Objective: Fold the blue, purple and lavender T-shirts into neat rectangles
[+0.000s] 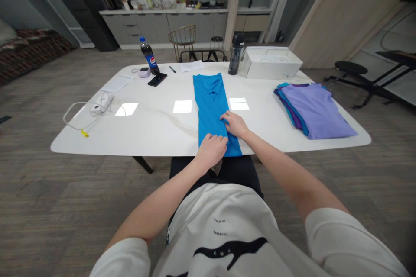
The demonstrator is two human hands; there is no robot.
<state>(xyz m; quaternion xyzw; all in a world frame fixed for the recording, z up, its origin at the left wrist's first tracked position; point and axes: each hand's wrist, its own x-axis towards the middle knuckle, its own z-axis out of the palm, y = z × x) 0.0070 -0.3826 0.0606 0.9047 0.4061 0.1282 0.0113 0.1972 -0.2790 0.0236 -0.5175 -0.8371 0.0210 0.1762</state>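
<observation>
A bright blue shirt [211, 110], folded into a long narrow strip, lies on the white table with its neckline at the far end. Its near end reaches the table's front edge. My left hand [212, 150] is closed on the fabric near that end, its fingers curled and the fingertips partly hidden. Slightly farther up, my right hand [235, 124] pinches the shirt's right edge between thumb and fingers. To the right rests a stack of folded shirts, a lavender shirt [320, 110] on top and purple, teal and blue layers showing beneath.
On the white table [156, 134] stand a cola bottle [150, 57], a black tumbler [236, 54] and a white box [271, 62]. A phone [157, 79], a pen [172, 69], papers [191, 66] and a power strip with cable [102, 103] lie around the far and left sides.
</observation>
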